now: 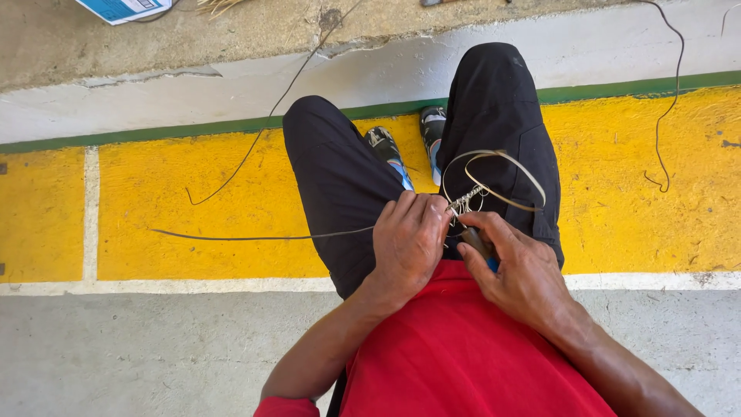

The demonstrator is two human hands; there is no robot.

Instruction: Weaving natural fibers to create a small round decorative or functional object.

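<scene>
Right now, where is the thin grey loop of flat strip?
In the head view, the thin grey loop of flat strip sits right of centre over the black-trousered knee, just above both hands.

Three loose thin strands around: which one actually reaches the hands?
The long dark strand lying across the yellow floor band, ending under the left hand. The others lie apart, untouched.

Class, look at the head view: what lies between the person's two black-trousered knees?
In the head view, between the left knee and right knee lie two grey-and-blue shoes on the yellow painted floor band, under the pale looped strip.
</scene>
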